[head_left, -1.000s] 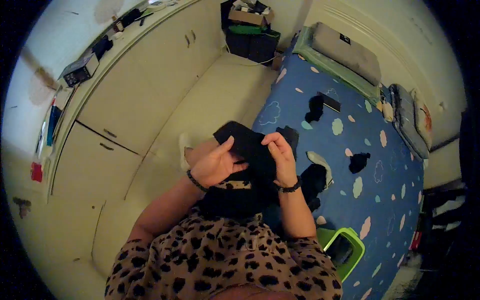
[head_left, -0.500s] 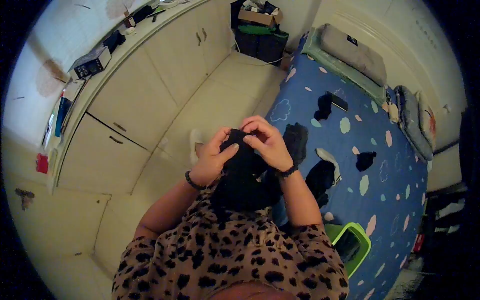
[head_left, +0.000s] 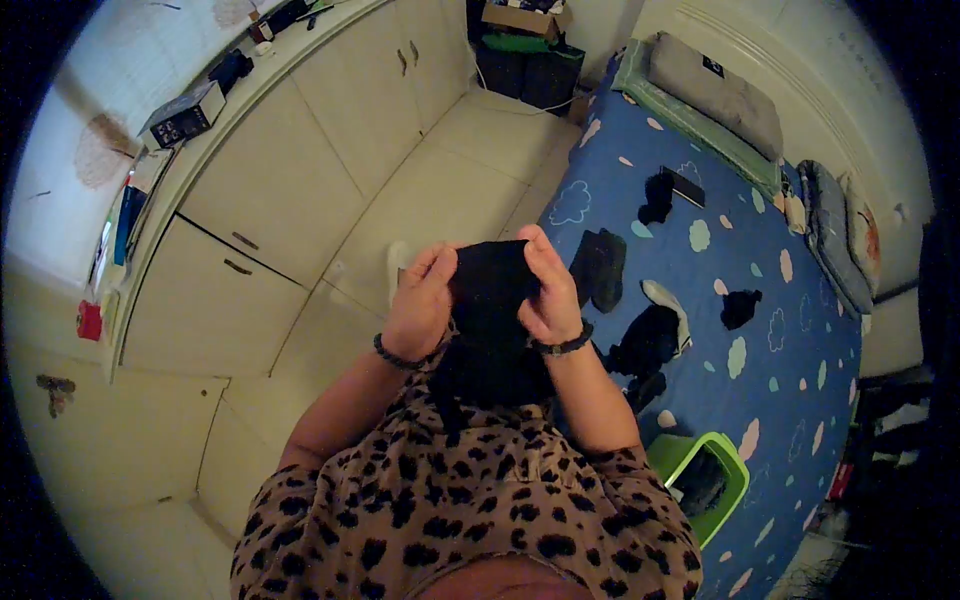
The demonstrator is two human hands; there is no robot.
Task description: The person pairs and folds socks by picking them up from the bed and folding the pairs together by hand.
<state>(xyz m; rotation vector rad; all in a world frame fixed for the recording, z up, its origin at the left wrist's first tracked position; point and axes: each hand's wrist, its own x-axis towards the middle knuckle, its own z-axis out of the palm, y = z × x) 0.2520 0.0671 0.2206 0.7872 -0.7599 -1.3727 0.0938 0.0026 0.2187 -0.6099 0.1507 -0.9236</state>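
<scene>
A dark, soft black garment [head_left: 490,300] is stretched between my two hands in front of my chest; its exact kind I cannot make out. My left hand [head_left: 420,308] pinches its upper left edge between thumb and fingers. On the opposite side, my right hand [head_left: 553,290] grips the upper right edge. The lower part of the cloth hangs bunched against my leopard-print top [head_left: 480,500]. To the right of my right hand, a folded dark pair of socks [head_left: 599,268] lies on the bed.
The blue patterned bed [head_left: 760,400] carries a black-and-grey clothing pile [head_left: 648,340], a small black bundle [head_left: 740,309], another black item [head_left: 657,198] beside a phone-like dark object [head_left: 683,187], and a green basket [head_left: 735,480]. White cabinets [head_left: 270,190] line the left.
My hands have moved apart, spreading the black garment's upper edge flat between them. Before, their fingers were close together at its top. The view has shifted slightly.
</scene>
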